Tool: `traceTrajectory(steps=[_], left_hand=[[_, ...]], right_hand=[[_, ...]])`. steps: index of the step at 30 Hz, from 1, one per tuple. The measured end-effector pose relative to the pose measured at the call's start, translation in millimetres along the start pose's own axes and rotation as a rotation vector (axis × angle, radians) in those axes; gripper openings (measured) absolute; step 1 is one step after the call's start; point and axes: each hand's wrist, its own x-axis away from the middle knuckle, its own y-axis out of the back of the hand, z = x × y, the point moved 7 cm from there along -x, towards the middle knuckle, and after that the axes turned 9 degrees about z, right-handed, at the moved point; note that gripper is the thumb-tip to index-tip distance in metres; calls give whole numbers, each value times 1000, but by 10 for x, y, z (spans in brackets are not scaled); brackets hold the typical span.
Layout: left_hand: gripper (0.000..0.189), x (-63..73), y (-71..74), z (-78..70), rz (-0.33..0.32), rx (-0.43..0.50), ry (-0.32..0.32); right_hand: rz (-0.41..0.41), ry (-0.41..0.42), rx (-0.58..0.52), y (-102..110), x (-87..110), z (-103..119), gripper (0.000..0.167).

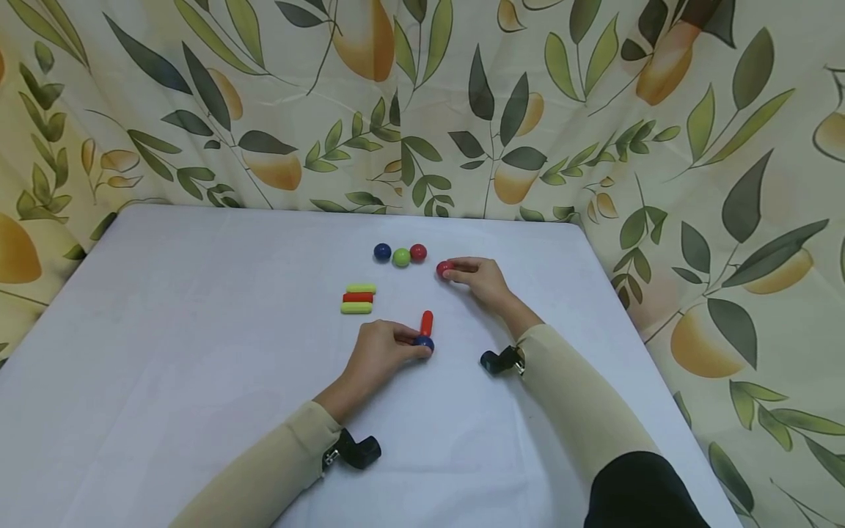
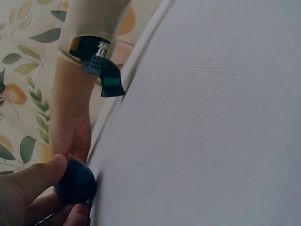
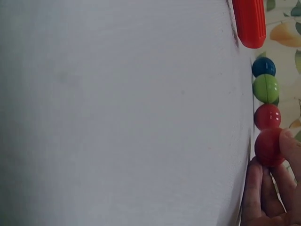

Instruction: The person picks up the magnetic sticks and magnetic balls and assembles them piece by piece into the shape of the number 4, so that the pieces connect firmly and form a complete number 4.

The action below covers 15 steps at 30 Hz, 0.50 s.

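Leaf-and-fruit fabric (image 1: 422, 110) is hanging behind a white-covered surface (image 1: 165, 330). Well in from the far edge, the held blue ball (image 1: 425, 343) is meeting the near end of a single red rod (image 1: 427, 323), apparently touching; can't tell whether that rod is lying flat or tilting up. Closer to the far edge, a held red ball (image 1: 443, 270) is sitting just beside a row: dark blue ball (image 1: 382, 252), green ball (image 1: 401, 257), second red ball (image 1: 418, 253).

Step in hand looks like joining ball to rod. Doing it well probably means lining the blue ball up with the rod's end, pinching lightly, holding steady, and guiding the red ball without knocking the row. Loose balls could be rolling off easily.

Both hands are gripping, opening only about as wide as a ball. Left hand (image 1: 379, 348) is pinching the blue ball between thumb and fingers. Right hand (image 1: 485, 282) is pinching the red one the same way.

Three parallel rods (image 1: 358, 298), yellow-green, red, yellow-green, are lying left of the single rod, toward the far left corner.
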Motion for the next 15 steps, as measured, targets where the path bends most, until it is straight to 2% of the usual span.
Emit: traceTrajectory(steps=[15], left_hand=[[34,-42,128,25,54,-45,19]], right_hand=[[45,7,26,-36,181,-31,44]])
